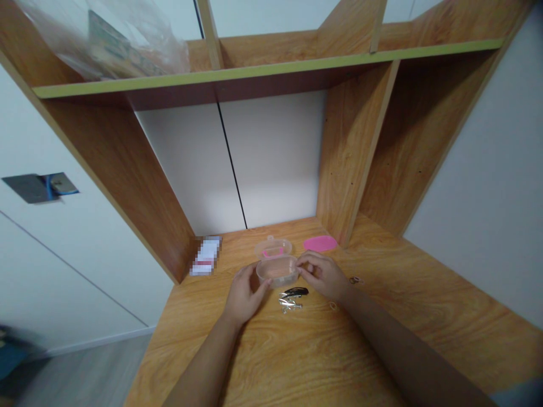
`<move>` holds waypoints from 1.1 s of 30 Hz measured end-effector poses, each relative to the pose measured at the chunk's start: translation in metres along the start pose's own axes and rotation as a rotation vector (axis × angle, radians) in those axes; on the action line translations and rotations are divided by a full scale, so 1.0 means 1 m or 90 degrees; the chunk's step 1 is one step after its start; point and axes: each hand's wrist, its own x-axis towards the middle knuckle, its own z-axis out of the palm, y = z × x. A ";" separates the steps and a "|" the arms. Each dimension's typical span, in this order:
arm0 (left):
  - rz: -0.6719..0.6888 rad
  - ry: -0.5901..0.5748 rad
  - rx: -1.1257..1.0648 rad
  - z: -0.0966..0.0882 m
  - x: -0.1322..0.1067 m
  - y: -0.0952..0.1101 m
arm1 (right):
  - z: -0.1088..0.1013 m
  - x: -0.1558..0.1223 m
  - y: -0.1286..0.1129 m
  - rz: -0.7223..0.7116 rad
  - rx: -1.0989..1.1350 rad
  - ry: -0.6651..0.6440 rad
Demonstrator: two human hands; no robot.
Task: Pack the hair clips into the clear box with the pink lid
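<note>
A small clear plastic box [278, 272] sits on the desk with its hinged lid [285, 246] laid open behind it; a pink patch shows on the lid. My left hand [245, 294] grips the box's left end, thumb at the front. At the right end, my right hand [324, 274] has thumb and forefinger closed on the rim; whether anything small is also between them is hidden. Just in front of the box lie black hair clips [296, 291] and several silver clips [290, 304]. Close to my right wrist are a thin light band [333, 306] and small dark and pinkish bands [356, 280].
A flat pink oval piece [319, 243] lies behind my right hand. A blurred-out printed item [206, 255] is at the desk's back left. Wooden side panels and a shelf [254, 73] enclose the desk [280, 362]; a plastic bag [123, 45] rests on the shelf.
</note>
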 end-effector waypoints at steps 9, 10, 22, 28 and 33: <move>-0.035 0.025 -0.015 -0.002 0.002 0.001 | -0.007 -0.001 0.000 0.013 0.016 -0.099; -0.035 0.025 -0.017 -0.002 0.002 0.001 | -0.007 -0.002 0.001 0.012 0.017 -0.138; -0.039 0.024 -0.020 0.001 0.001 -0.002 | 0.001 -0.005 0.012 0.036 0.077 -0.293; -0.044 0.017 -0.015 0.001 0.001 -0.004 | 0.005 -0.007 0.013 0.077 0.125 -0.262; -0.036 0.027 -0.018 0.000 0.001 -0.002 | 0.006 -0.007 0.014 0.093 0.136 -0.249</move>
